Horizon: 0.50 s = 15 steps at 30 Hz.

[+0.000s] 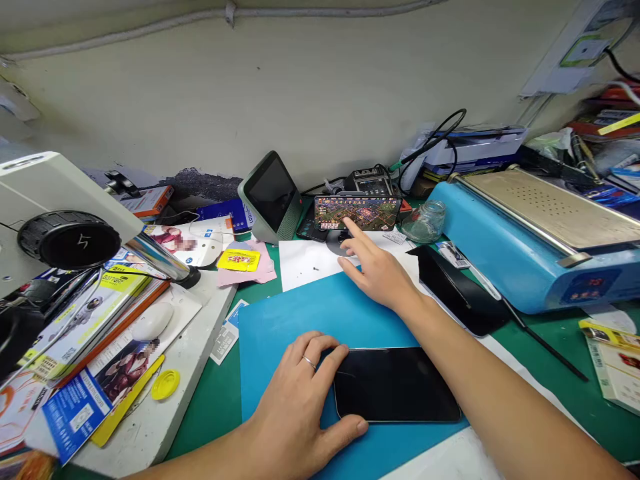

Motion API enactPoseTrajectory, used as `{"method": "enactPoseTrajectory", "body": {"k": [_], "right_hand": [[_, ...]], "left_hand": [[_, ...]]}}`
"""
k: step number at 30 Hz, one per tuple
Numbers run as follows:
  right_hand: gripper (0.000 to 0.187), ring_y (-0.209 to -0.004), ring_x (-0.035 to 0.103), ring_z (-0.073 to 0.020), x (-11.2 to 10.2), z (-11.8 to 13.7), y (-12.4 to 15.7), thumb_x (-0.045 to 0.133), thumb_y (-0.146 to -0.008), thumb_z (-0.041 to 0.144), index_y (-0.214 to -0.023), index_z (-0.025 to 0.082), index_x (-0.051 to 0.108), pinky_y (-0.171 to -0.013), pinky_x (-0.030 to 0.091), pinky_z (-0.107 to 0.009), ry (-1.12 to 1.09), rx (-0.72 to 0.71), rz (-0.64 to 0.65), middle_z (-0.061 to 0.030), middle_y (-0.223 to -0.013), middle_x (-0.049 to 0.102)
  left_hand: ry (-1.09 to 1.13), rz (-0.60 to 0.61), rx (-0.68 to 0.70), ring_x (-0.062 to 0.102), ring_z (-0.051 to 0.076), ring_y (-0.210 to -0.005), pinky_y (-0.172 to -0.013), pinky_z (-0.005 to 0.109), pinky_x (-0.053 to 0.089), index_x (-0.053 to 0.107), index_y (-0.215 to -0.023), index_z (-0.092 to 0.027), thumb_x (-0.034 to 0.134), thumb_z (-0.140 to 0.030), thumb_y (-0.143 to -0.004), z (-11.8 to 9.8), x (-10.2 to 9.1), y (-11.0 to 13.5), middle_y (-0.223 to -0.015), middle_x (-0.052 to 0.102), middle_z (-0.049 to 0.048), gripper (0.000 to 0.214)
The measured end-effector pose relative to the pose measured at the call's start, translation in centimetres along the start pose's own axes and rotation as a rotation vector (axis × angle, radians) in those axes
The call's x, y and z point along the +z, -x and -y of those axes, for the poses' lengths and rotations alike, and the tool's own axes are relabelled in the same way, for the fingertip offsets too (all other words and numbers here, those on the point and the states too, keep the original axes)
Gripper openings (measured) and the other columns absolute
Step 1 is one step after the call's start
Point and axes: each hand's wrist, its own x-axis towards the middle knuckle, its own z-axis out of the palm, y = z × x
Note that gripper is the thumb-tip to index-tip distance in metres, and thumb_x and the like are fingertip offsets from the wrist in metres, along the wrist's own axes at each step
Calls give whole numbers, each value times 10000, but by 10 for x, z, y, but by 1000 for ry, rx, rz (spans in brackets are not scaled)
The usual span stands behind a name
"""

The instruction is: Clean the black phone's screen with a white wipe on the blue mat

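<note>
**Dark phone held flat on the mat while a lit screen is touched**

Head view: the dark phone (395,383) is seen lying flat, screen up, on the blue mat (300,313) that is spread over the green worktop (215,400), close to the person. Its left end is grasped by the left hand (300,393), with the fingers curled over the far corner and the thumb pressed against the near edge. The right hand (380,273) is stretched forward and released, nothing being held; only its index fingertip is laid on the lit phone (357,213), which is propped on its long side behind a white sheet (305,263). A glass jar (425,220) and a blue machine (525,247) are seen just to the right.

The dark phone is judged to be thin, rigid and fairly light, with a glossy glass face that could slip or crack. It is best taken by its two long edges, not by the glass.
</note>
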Motion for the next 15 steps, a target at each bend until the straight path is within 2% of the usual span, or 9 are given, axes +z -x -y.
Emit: {"method": "enactPoseTrajectory", "body": {"k": [4, 8, 10, 13, 15], "right_hand": [[171, -950, 742, -243, -2, 2, 2, 535, -972, 313, -1099, 227, 611, -683, 559, -366, -8, -27, 22, -80, -1641, 365], [183, -896, 744, -244, -9, -1, 8, 506, -987, 318, -1093, 215, 615, -649, 541, -373, 24, 76, -125, -119, -1629, 376], [178, -858, 745, -240, -9, -2, 9, 517, -982, 321, -1079, 214, 621, -642, 539, -376, 51, 109, -146, -122, -1622, 389], [192, -861, 746, -239, -4, -1, 7, 510, -984, 317, -1092, 209, 628, -643, 550, -379, 64, 57, -42, -113, -1639, 357], [196, -885, 747, -246, -2, 1, 5, 528, -977, 326, -1096, 217, 639, -651, 558, -379, 60, -4, 29, -95, -1626, 387]], "left_hand": [[-10, 0, 3, 441, 340, -1336, -1114, 558, 463, 436, -1470, -246, 690, -455, -923, 1, 0, 0, -1430, 522, 95, 638], [-16, 1, 6, 446, 346, -1338, -1110, 557, 470, 441, -1472, -248, 696, -455, -918, 2, 1, 1, -1432, 524, 99, 644], [-17, 2, 5, 442, 349, -1344, -1114, 558, 467, 441, -1474, -245, 698, -456, -917, 2, 1, 1, -1435, 522, 103, 648], [-20, 11, 3, 440, 349, -1350, -1119, 562, 463, 441, -1476, -239, 689, -467, -922, 2, 1, 0, -1440, 519, 105, 648], [-24, 11, -1, 443, 348, -1348, -1117, 562, 467, 445, -1474, -235, 685, -474, -925, 1, 1, 0, -1438, 523, 104, 645]]}}
